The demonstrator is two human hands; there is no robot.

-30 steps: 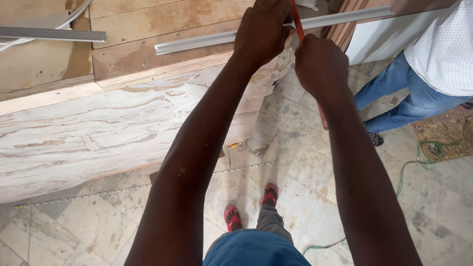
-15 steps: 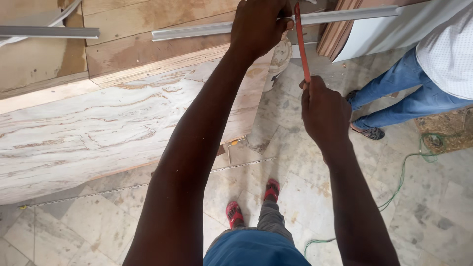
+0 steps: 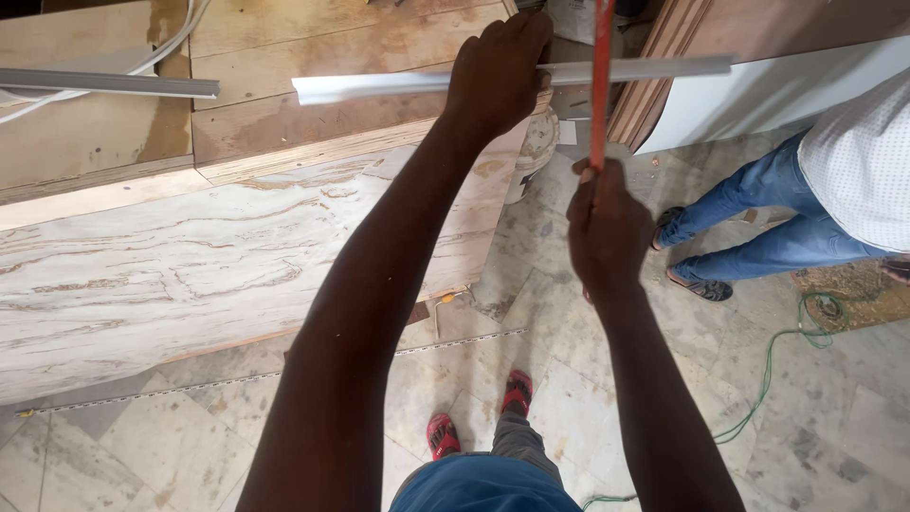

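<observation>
Grey-white metal channel strip, long and thin, is lying across the far edge of the large pale plywood workbench with the wood-grain veneer front, its right end jutting out past the bench corner over open floor. That bench is filling the left half of the view, and the marbled stone-tile floor is spreading beneath it to the right and near side.

At the far right another person in blue jeans and a white dotted shirt is standing well apart from the work. A second grey strip is resting on the bench top at the far left, beside a white cable. A thin green cord is trailing across the tiles on the right.

The left hand is clenching down over the channel strip, pinning it to the bench just left of the overhanging part. The right hand is wrapping tightly around the near end of a slim red-framed hand saw, which is crossing the strip just right of the holding hand.

To my judgement, cutting well here is depending on keeping the pinning hand close to the cut so the strip is not chattering, holding the blade square across it, and drawing long, light strokes rather than forcing the teeth.
</observation>
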